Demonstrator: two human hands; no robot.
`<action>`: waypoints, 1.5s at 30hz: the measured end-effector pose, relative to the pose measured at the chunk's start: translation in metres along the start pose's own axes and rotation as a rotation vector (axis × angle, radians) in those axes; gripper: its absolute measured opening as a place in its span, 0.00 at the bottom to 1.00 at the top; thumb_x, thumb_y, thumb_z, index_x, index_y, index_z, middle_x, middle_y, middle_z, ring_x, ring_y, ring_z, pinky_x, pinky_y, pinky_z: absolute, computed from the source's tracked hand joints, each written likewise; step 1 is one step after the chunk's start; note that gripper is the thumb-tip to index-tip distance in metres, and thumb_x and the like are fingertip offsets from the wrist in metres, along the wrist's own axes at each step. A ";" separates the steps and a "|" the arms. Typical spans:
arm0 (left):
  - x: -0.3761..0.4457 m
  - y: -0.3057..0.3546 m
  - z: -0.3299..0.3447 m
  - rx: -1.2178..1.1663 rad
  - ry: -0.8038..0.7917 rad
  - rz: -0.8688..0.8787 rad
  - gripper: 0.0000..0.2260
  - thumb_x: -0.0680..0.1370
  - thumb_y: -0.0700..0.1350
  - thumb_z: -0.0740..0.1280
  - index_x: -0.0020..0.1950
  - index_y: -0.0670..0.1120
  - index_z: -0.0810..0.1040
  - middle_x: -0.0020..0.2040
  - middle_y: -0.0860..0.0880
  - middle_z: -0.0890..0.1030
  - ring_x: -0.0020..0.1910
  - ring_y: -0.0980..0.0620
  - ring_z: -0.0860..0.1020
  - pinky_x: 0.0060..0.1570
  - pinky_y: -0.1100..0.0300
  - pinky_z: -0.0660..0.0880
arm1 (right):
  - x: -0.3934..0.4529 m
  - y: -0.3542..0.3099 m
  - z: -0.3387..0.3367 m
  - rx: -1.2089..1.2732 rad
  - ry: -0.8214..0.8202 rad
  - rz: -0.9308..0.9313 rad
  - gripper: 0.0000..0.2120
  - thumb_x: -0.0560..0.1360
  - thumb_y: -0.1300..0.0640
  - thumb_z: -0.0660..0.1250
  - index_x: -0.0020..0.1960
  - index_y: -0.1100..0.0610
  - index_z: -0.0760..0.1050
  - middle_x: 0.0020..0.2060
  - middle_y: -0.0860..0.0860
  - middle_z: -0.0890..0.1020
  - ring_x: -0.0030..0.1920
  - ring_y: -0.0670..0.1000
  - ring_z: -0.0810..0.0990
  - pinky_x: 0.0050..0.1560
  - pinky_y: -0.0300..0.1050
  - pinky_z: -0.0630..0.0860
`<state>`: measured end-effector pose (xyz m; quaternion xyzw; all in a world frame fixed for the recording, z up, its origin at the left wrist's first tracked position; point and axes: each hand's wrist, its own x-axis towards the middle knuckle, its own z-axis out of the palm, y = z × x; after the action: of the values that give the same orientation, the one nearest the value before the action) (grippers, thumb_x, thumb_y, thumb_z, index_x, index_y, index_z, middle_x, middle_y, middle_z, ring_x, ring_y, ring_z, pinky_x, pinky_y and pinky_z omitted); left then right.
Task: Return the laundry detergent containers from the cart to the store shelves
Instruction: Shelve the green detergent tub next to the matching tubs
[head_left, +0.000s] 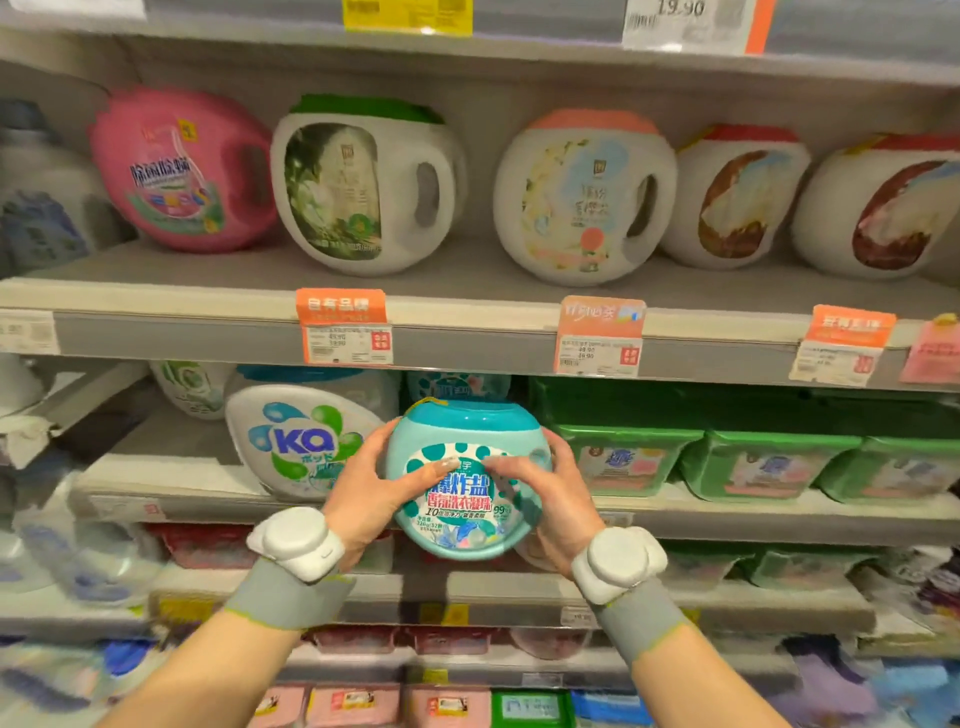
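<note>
Though round, teal-lidded detergent tub (462, 467).

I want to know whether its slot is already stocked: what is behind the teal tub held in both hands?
Above the teal tub, the top of a similar teal container shows on the shelf behind. The tub hides everything lower, so the space there cannot be seen.

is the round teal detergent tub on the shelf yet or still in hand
In hand: the round teal detergent tub is gripped between left hand and right hand, in front of the shelf edge, not resting on it.
</note>
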<state>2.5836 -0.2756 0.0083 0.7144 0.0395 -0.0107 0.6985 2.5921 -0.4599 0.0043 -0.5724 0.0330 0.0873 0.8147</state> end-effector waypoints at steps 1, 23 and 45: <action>0.003 -0.003 0.004 0.005 0.009 0.000 0.30 0.66 0.38 0.77 0.64 0.53 0.69 0.54 0.49 0.82 0.49 0.50 0.84 0.45 0.55 0.82 | 0.005 0.000 -0.004 -0.019 -0.020 -0.008 0.34 0.67 0.71 0.73 0.68 0.54 0.63 0.58 0.59 0.79 0.57 0.59 0.81 0.56 0.58 0.79; 0.068 -0.041 0.026 0.311 0.238 0.024 0.34 0.53 0.54 0.82 0.51 0.52 0.67 0.53 0.44 0.80 0.51 0.48 0.82 0.51 0.45 0.80 | 0.091 0.047 -0.014 -0.388 0.190 -0.074 0.40 0.42 0.34 0.83 0.49 0.30 0.67 0.60 0.55 0.76 0.62 0.56 0.76 0.61 0.59 0.75; 0.092 -0.025 0.046 0.876 0.303 -0.030 0.45 0.65 0.56 0.79 0.72 0.42 0.58 0.59 0.39 0.74 0.59 0.36 0.74 0.54 0.49 0.72 | 0.111 0.047 -0.019 -0.477 0.154 -0.229 0.55 0.58 0.59 0.83 0.76 0.51 0.55 0.57 0.48 0.78 0.58 0.50 0.79 0.59 0.48 0.78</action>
<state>2.6750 -0.3170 -0.0246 0.9350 0.1432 0.0683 0.3171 2.6938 -0.4505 -0.0633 -0.7529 0.0082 -0.0440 0.6566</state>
